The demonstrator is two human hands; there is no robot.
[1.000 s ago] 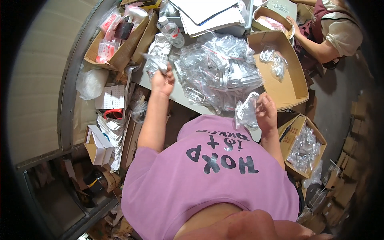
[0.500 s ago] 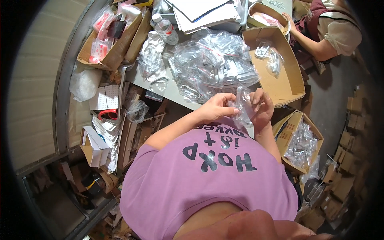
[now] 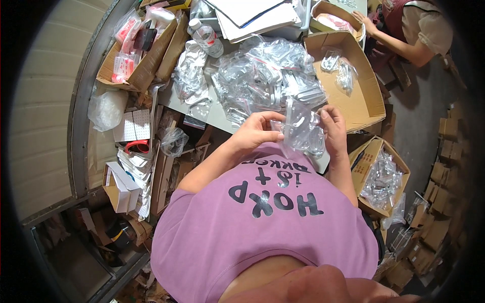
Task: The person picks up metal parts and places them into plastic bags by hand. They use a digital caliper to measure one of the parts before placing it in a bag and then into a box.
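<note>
Fingers of the left hand [image 3: 258,132] pinch the 9 o'clock side of a clear bag [image 3: 301,121]; those of the right hand [image 3: 335,132] grasp its 3 o'clock side. It hangs at the 6 o'clock edge of the counter [image 3: 221,119], near the pile [image 3: 270,70] at 11 o'clock. Slick film could slip from a loose pinch, spilling the shiny contents.

Pale panelled wall [image 3: 48,101] at left, grey floor [image 3: 418,118], light-topped table [image 3: 217,115]
</note>
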